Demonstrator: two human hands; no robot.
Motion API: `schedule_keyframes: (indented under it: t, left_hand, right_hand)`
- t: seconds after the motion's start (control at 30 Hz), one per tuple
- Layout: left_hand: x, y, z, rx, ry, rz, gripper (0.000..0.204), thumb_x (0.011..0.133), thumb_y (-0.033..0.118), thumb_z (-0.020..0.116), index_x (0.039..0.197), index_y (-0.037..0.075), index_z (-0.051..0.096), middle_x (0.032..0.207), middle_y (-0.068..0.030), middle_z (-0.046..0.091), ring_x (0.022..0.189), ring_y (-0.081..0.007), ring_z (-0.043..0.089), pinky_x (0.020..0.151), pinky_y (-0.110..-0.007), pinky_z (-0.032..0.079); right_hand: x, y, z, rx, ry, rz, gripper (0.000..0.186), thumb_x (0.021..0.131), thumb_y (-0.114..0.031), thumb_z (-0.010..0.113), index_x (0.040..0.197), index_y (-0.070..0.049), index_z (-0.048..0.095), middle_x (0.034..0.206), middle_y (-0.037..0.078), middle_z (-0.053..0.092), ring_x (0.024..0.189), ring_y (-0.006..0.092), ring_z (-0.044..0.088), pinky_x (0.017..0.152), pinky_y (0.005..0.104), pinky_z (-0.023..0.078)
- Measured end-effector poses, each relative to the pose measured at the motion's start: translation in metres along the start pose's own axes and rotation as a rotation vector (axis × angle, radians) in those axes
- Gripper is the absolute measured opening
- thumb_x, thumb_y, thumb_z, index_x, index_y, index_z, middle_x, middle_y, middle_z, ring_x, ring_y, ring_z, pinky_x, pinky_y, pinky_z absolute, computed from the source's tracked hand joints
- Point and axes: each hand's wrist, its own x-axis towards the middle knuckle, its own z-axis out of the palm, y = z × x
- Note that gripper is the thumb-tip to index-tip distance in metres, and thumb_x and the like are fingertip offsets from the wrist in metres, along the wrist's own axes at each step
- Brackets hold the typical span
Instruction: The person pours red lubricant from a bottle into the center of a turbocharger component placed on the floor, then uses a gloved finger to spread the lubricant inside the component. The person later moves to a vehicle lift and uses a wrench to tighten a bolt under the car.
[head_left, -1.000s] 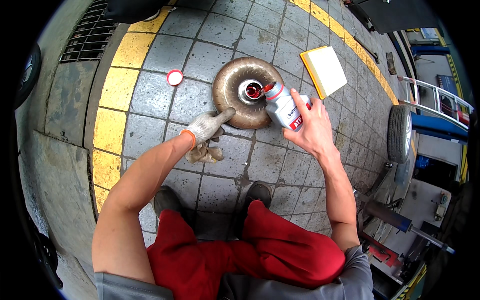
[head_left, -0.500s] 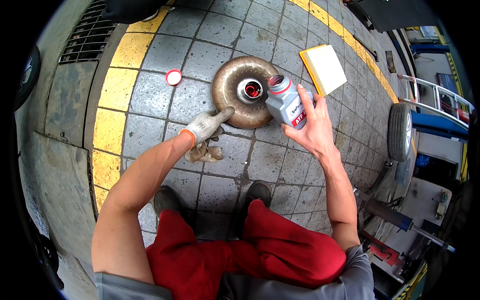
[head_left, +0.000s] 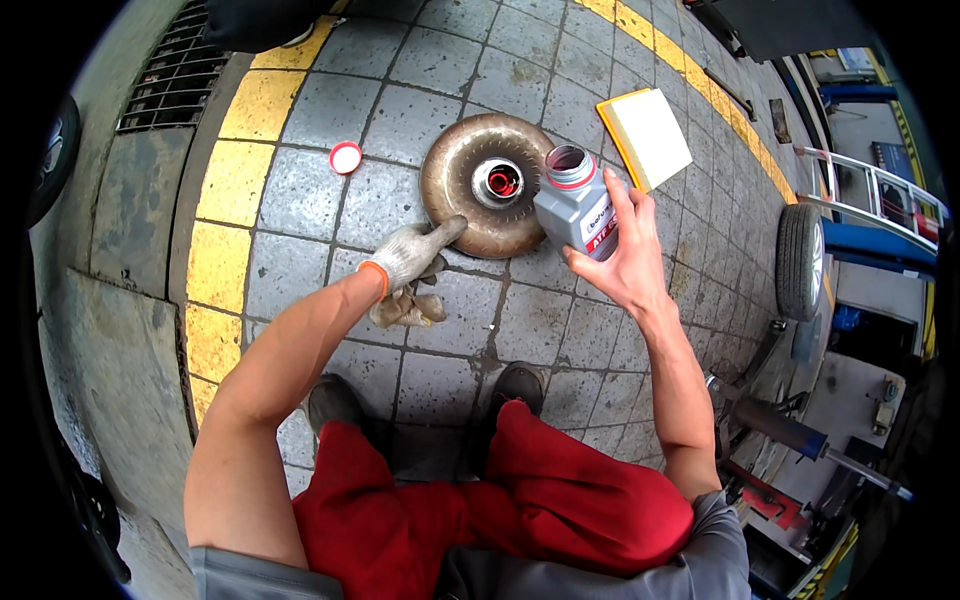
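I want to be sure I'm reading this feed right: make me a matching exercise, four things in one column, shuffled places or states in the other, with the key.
Column one:
1. Left hand
2. Right hand
3. Red-rimmed white cap
4. Yellow-edged white panel

Column two:
A. On the tiled floor, right of the round metal part
B. Gloved, at the metal part's near edge
C. On the floor, left of the metal part
D. Bare, around the grey bottle

Pairs: 1-B, 2-D, 3-C, 4-A.

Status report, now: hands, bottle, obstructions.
Gloved left hand at brown metal ring. Bare right hand gripping grey bottle, uncapped, mouth upward, unobstructed. Red-and-white cap on tiled floor.
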Motion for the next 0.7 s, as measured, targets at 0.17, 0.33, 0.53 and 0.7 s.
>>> schedule_keyframes:
  t: [0.17, 0.33, 0.53, 0.7]
  left_hand:
    - [0.001, -0.004, 0.0, -0.012, 0.016, 0.018, 0.108, 0.087, 0.087, 0.062, 0.137, -0.009, 0.066, 0.096, -0.0155, 0.073, 0.089, -0.0259, 0.072, 0.083, -0.042, 0.06]
    - [0.002, -0.003, -0.001, -0.011, 0.004, 0.015, 0.108, 0.087, 0.086, 0.063, 0.138, -0.009, 0.065, 0.096, -0.0157, 0.072, 0.089, -0.0253, 0.071, 0.083, -0.041, 0.059]
    - [-0.001, 0.001, -0.001, -0.036, -0.013, -0.003, 0.106, 0.088, 0.084, 0.064, 0.137, -0.01, 0.065, 0.092, -0.0137, 0.07, 0.085, -0.0227, 0.069, 0.08, -0.039, 0.059]
    - [0.0, 0.001, -0.001, -0.037, -0.02, 0.001, 0.105, 0.088, 0.083, 0.063, 0.137, -0.009, 0.065, 0.094, -0.0144, 0.071, 0.086, -0.0227, 0.069, 0.08, -0.039, 0.059]
  right_hand:
    - [-0.006, 0.007, 0.005, 0.103, 0.057, -0.007, 0.12, 0.068, -0.027, 0.093, 0.168, -0.009, 0.028, 0.145, 0.029, 0.044, 0.132, 0.0452, 0.053, 0.11, 0.0519, 0.052]
    - [-0.016, 0.018, 0.011, 0.188, 0.096, 0.03, 0.126, 0.069, -0.027, 0.094, 0.168, -0.004, 0.021, 0.149, 0.027, 0.042, 0.138, 0.0427, 0.049, 0.118, 0.0509, 0.045]
    - [-0.029, 0.049, 0.024, 0.274, 0.219, 0.261, 0.124, 0.071, -0.026, 0.093, 0.168, -0.001, 0.02, 0.158, 0.023, 0.043, 0.143, 0.0361, 0.047, 0.123, 0.0484, 0.038]
    - [-0.034, 0.088, 0.039, 0.464, 0.377, 0.43, 0.122, 0.077, -0.025, 0.093, 0.169, -0.001, 0.016, 0.162, 0.023, 0.038, 0.146, 0.0355, 0.046, 0.122, 0.0488, 0.039]
